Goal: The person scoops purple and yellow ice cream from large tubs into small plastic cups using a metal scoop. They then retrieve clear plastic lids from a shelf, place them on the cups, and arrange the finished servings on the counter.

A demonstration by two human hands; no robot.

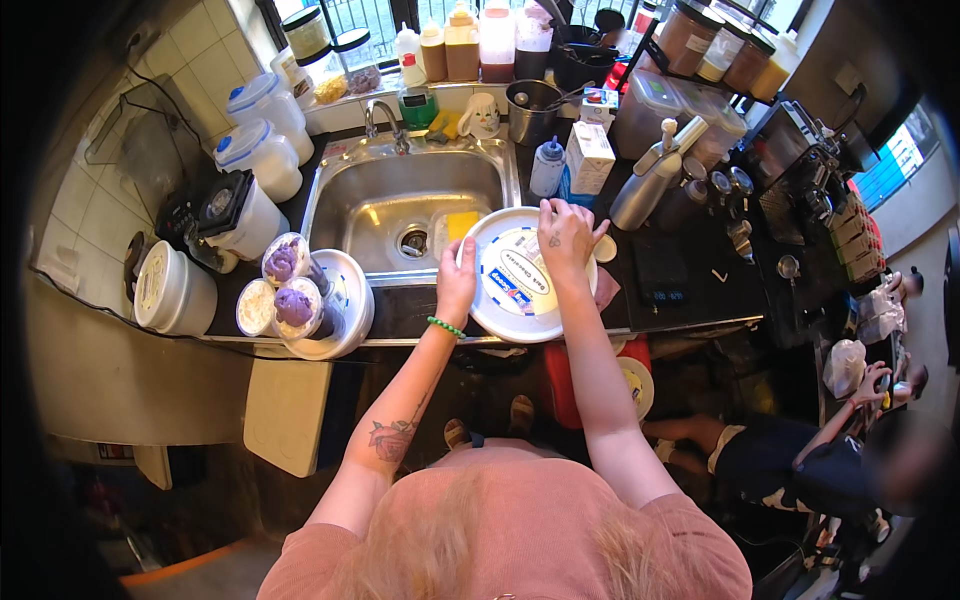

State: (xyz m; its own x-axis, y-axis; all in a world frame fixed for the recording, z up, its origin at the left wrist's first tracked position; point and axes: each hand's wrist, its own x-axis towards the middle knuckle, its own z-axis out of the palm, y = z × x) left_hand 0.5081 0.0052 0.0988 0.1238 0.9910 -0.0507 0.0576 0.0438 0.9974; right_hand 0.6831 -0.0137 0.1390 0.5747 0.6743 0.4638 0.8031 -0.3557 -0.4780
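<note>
A round white lidded tub (491, 306), its printed lid bearing writing, stands at the counter's front edge, partly over the sink's right corner. My left hand (456, 289) grips its left side, thumb on the rim. Over the far right rim bends my right hand (564, 238), fingers curled at the lid's edge. Left of my hands, another white tub (352, 300) carries cups. Two of them, a near cup (295, 304) and a far cup (282, 261), show purple scoops on top; a third cup (256, 306) has a pale filling.
Behind lies a steel sink (420, 176) holding a yellow sponge (462, 223). A carton (589, 161), a squeeze bottle (548, 169) and a whipped-cream dispenser (651, 184) stand to the right, near a scale (660, 274). A blender jar (244, 217) is at left. Another person (787, 457) works at right.
</note>
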